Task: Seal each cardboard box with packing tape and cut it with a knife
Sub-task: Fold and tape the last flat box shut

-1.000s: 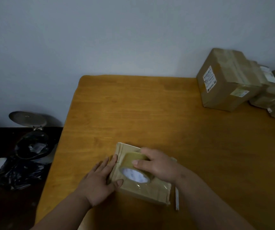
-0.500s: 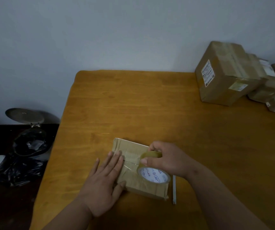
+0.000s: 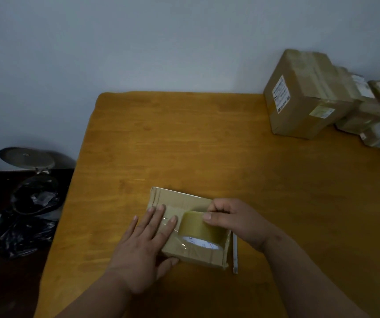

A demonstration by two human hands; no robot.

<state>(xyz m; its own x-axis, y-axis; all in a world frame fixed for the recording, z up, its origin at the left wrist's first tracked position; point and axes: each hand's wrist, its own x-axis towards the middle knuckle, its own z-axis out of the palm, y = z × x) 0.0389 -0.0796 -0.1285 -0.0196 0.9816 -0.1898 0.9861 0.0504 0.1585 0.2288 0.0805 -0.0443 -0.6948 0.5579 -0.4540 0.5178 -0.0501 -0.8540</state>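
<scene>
Head-high, angled down over table point(image 3: 207, 138)

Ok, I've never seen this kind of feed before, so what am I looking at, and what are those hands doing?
There is no machine: one camera worn on a person's head looks down at their bare hands over a wooden table. The left hand lies flat on a small cardboard box, pressing down a strip of tape. The right hand grips the tape roll on top of the box. A thin knife lies on the table just right of the box. A stack of boxes sits at the table's far right. A bin with a black bag stands on the floor at left.
</scene>
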